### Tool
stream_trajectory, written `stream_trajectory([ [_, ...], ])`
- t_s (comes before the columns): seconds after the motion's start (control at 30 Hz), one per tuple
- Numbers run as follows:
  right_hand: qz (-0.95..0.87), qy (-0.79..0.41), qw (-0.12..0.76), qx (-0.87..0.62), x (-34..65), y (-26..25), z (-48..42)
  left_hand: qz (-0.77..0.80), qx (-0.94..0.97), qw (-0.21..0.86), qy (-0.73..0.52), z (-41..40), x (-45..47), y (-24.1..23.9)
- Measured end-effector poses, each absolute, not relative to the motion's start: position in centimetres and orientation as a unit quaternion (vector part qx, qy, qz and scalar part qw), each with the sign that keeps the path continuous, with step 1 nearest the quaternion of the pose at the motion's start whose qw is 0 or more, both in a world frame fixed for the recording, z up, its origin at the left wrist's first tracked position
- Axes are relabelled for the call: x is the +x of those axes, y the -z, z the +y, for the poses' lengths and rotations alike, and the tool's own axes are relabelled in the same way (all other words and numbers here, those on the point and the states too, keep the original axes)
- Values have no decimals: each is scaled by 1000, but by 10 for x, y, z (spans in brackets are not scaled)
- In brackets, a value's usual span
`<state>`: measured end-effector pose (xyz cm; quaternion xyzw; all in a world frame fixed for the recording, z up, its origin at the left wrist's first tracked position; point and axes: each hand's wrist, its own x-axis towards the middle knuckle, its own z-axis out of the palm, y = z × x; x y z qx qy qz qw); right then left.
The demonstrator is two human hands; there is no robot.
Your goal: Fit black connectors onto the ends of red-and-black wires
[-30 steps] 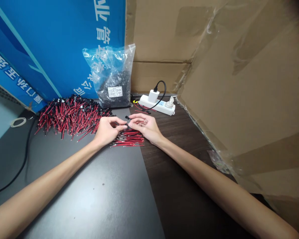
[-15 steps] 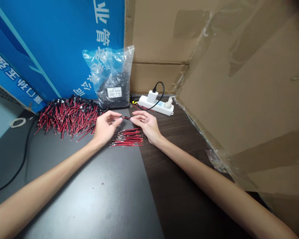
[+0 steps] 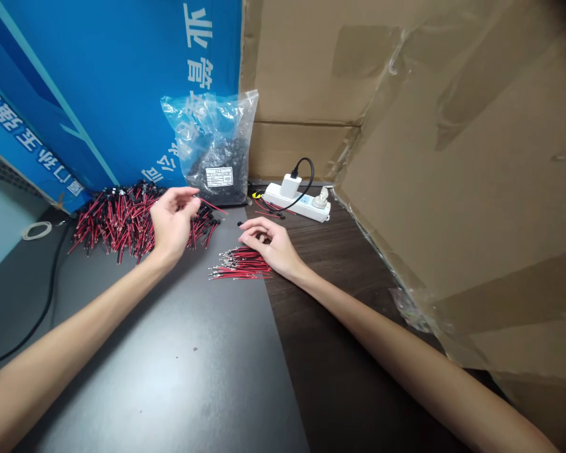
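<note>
My left hand is raised over the right side of a heap of red and black wires. Its thumb and fingers are closed on a red wire lead, which sticks out to the right. My right hand is low over the table, fingers curled and closed, with a small black connector at the fingertips. Just beneath this hand lies a neat row of red and black wires with bare metallic ends to the left. The right palm hides part of the row.
Behind the hands stands a clear plastic bag of small black parts with a white label. A white power strip with a plugged-in charger is to its right. Cardboard walls enclose the back and right. A black cable runs along the left.
My left hand has moved left and up, away from my right hand, with a wire lead. My right hand has shifted slightly down and left; the two hands no longer meet at one wire.
</note>
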<state>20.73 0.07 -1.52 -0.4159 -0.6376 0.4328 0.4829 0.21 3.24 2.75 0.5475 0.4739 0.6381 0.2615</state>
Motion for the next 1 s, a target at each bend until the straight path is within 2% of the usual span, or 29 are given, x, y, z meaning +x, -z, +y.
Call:
stream_trajectory([
  [0.1, -694, -380, 445, -419, 206, 13, -3, 493, 570, 259, -603, 39, -15, -42],
  [0.23, -745, -332, 406, -412, 206, 10, -7, 542, 702, 205, -413, 40, -26, -47],
  [0.37, -740, -347, 401, -414, 206, 10, -8, 507, 816, 75, -268, 40, -29, -38],
  [0.53, -722, -369, 407, -420, 205, 13, -6, 475, 851, -57, -216, 37, -22, -29],
  [0.83, -741, -360, 387, -414, 207, 15, -1, 389, 904, 28, -177, 45, 13, -19],
  [1.0, -744, -351, 377, -425, 207, 13, -1, 376, 916, 15, -140, 55, 22, -20],
])
